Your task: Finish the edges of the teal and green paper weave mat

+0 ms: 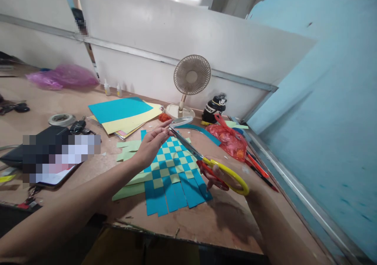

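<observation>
My right hand is closed through the yellow and red handles of a pair of scissors. The blades point up and left over a woven mat of blue and pale green paper strips lying on the wooden table. My left hand reaches over the mat, and its fingertips pinch a small pale strip right at the scissor tips. I cannot tell what the strip is made of.
Behind the mat lie blue and yellow paper sheets, with a small desk fan, a black bottle and a red plastic bag nearby. Pens lie at the right, a tape roll and a black pouch at the left. A blue wall rises on the right.
</observation>
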The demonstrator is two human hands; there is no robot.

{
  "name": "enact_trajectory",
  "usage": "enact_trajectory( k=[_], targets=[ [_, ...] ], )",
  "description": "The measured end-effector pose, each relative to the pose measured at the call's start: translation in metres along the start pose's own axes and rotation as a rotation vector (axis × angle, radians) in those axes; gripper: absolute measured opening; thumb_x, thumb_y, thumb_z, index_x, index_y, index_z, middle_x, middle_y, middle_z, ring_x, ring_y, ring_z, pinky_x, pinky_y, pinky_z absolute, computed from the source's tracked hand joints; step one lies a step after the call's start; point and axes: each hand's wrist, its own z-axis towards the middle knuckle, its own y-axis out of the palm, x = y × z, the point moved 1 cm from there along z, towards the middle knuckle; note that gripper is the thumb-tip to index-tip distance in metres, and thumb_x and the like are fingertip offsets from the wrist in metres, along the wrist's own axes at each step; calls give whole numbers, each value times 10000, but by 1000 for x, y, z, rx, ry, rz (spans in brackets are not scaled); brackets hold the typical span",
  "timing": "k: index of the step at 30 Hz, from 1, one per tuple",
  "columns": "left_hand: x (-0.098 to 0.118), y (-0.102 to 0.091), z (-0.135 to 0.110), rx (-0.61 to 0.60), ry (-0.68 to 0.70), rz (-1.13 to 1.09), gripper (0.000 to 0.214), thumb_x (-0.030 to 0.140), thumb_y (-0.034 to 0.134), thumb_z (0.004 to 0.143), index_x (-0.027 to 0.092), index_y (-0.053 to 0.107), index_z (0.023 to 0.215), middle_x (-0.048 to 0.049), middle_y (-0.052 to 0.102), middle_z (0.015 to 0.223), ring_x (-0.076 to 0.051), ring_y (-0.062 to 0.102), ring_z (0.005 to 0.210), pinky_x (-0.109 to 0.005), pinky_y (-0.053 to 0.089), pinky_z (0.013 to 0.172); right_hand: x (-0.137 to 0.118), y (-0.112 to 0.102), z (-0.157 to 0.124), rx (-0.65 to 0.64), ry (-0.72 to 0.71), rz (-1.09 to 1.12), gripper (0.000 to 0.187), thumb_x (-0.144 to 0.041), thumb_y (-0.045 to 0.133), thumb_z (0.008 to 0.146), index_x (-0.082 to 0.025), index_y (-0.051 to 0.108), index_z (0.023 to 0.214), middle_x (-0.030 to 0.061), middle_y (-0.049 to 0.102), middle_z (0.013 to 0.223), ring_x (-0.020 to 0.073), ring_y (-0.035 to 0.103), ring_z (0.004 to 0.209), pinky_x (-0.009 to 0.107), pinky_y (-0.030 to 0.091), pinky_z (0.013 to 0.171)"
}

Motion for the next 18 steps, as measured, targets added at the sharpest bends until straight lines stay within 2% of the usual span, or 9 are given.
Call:
enact_trajectory(
  k=[7,10,12,14,16,18],
  targets=[
    [0,0,1,10,15,21,183,302,592,866,198,717,781,-37,480,1444,-261,448,1312,-390,395,1072,-12,4,0,29,2,-117,611,-786,469,773,-180,503,843,-75,419,595,29,340,390,270,532,516],
    [-1,-2,1,14,30,62,193,320,587,866,201,718,789,-34,476,1450,-264,461,1300,-403,400,1066,-16,0,-2,83,40,-245,644,-790,471,767,-168,530,924,-28,494,692,58,489,459,217,494,467],
    [-2,-3,1,18,43,99,201,337,586,863,204,719,791,-36,486,1442,-268,467,1295,-410,392,1070,-14,-5,-3,99,65,-329,706,-815,485,731,-169,541,1010,32,553,838,120,623,614,166,434,413],
    [-4,-4,1,14,46,127,208,344,583,863,204,718,789,-44,500,1430,-273,464,1298,-417,384,1075,-10,-10,-4,76,65,-355,774,-854,455,704,-172,540,1060,70,570,934,175,669,735,149,404,390],
    [-5,-5,2,7,30,129,208,335,579,866,202,715,781,-48,494,1435,-277,453,1307,-421,385,1073,-5,-12,-4,51,47,-334,798,-872,423,701,-176,545,1072,79,583,945,183,668,740,167,429,404],
    [-6,-5,2,0,3,99,202,322,582,860,197,709,765,-46,477,1451,-276,447,1313,-415,390,1070,-2,-13,-3,54,10,-295,757,-851,438,719,-187,569,1059,76,603,935,179,658,737,220,506,482]
  ],
)
